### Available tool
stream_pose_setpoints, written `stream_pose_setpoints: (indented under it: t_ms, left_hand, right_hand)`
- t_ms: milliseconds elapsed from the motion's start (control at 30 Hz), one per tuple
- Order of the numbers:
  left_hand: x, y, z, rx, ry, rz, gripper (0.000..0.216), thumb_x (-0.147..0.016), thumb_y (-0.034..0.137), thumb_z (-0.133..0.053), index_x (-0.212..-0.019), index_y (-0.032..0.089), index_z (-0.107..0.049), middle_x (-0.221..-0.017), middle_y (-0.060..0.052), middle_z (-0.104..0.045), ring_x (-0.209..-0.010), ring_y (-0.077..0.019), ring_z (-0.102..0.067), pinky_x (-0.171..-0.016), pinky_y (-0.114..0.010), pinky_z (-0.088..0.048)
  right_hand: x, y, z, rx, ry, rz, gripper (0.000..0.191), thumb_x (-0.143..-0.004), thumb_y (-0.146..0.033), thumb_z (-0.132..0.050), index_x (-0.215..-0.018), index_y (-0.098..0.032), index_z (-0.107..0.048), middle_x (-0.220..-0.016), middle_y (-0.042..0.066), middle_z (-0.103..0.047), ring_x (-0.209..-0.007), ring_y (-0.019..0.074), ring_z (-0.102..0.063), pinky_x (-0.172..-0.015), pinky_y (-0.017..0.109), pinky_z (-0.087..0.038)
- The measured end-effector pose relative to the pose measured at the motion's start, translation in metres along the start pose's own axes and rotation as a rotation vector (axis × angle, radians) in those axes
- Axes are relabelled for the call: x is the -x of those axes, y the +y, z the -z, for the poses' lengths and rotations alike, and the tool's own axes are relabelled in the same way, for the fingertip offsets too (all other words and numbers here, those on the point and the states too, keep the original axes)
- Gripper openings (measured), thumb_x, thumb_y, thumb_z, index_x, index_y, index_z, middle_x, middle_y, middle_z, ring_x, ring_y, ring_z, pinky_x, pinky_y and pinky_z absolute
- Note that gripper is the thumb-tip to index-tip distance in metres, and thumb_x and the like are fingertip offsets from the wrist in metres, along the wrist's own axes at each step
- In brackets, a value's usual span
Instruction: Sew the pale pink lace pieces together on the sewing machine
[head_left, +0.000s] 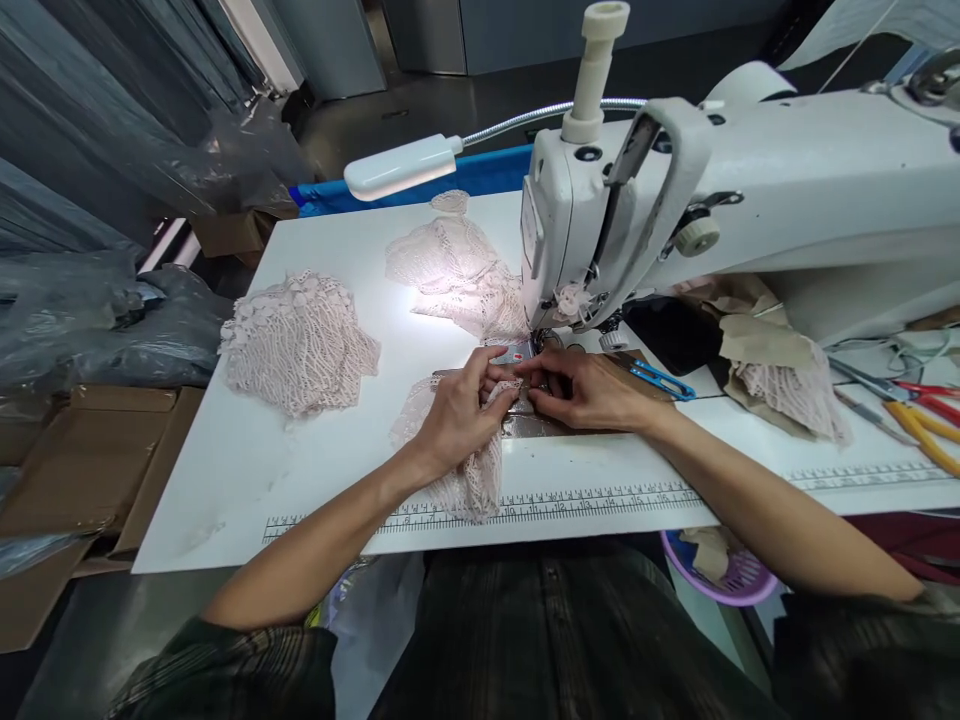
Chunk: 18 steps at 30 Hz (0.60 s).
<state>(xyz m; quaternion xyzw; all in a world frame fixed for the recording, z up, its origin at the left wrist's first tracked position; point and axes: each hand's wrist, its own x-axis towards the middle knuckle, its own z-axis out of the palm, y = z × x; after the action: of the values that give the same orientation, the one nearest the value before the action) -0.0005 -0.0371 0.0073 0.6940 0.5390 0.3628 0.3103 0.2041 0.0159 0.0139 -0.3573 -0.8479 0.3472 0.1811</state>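
My left hand (469, 415) is closed on a piece of pale pink lace fabric (480, 480), which hangs down over the printed ruler near the table's front edge. Close beside it, my right hand (574, 388) has its fingers bent together at the metal plate under the needle; what they pinch, if anything, is hidden. The white sewing machine (555, 200) stands just behind both hands. More lace (457, 265) lies behind the needle area, lit by the lamp. A stack of lace pieces (300, 340) rests on the left of the table.
Blue thread snips (660, 380) lie right of my right hand. Farther right are a dark phone-like slab (675, 332), fabric scraps (784, 370) and yellow-handled scissors (926, 435). A lamp (405, 168) reaches over the table. A purple basket (739, 585) sits below the front edge.
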Motion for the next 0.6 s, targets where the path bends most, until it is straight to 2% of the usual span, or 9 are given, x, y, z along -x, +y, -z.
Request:
stream_pose_setpoints:
  t_ms: [100, 233, 433, 533, 600]
  left_hand:
    - [-0.002, -0.003, 0.0, 0.077, -0.005, 0.057, 0.044, -0.085, 0.027, -0.066, -0.125, 0.019, -0.05, -0.09, -0.004, -0.073, -0.075, -0.0148, -0.067, -0.068, -0.028, -0.054]
    - [-0.003, -0.004, -0.001, 0.093, -0.004, 0.062, 0.041, -0.084, 0.028, -0.067, -0.122, 0.018, -0.053, -0.085, -0.003, -0.073, -0.068, -0.0132, -0.065, -0.063, -0.025, -0.052]
    - [0.001, 0.007, 0.001, -0.085, 0.163, -0.086, 0.035, -0.087, 0.017, -0.058, -0.122, 0.02, -0.053, -0.09, -0.001, -0.074, -0.07, -0.0116, -0.065, -0.061, -0.024, -0.052]
    - [0.002, 0.011, 0.001, -0.094, 0.143, -0.159, 0.039, -0.088, 0.018, -0.058, -0.127, 0.022, -0.051, -0.09, -0.001, -0.073, -0.069, -0.0114, -0.065, -0.062, -0.025, -0.054]
    - [0.003, 0.011, 0.0, -0.031, 0.11, -0.189, 0.047, -0.088, 0.019, -0.061, -0.132, 0.021, -0.045, -0.095, -0.003, -0.072, -0.076, -0.0126, -0.067, -0.068, -0.027, -0.057]
  right_hand:
    - [-0.001, -0.002, 0.0, -0.003, 0.006, -0.005, 0.037, -0.085, -0.03, -0.061, -0.121, -0.019, -0.064, -0.088, 0.002, -0.066, -0.066, 0.0108, -0.054, -0.062, 0.025, -0.04]
    - [-0.002, -0.005, 0.001, -0.027, 0.007, -0.015, 0.033, -0.086, -0.028, -0.059, -0.116, -0.018, -0.066, -0.082, 0.002, -0.065, -0.064, 0.0108, -0.053, -0.06, 0.024, -0.039]
    - [-0.001, -0.006, 0.002, -0.017, 0.026, -0.036, 0.037, -0.086, -0.024, -0.057, -0.121, -0.016, -0.063, -0.084, 0.003, -0.066, -0.064, 0.0112, -0.053, -0.06, 0.025, -0.04]
    - [0.001, -0.007, 0.001, -0.068, 0.051, 0.027, 0.043, -0.087, -0.025, -0.057, -0.129, -0.017, -0.057, -0.085, 0.002, -0.066, -0.062, 0.0103, -0.052, -0.059, 0.024, -0.041]
    - [0.002, -0.008, 0.0, -0.103, 0.058, 0.07, 0.042, -0.086, -0.026, -0.058, -0.127, -0.017, -0.057, -0.08, 0.001, -0.065, -0.059, 0.0095, -0.05, -0.058, 0.023, -0.04]
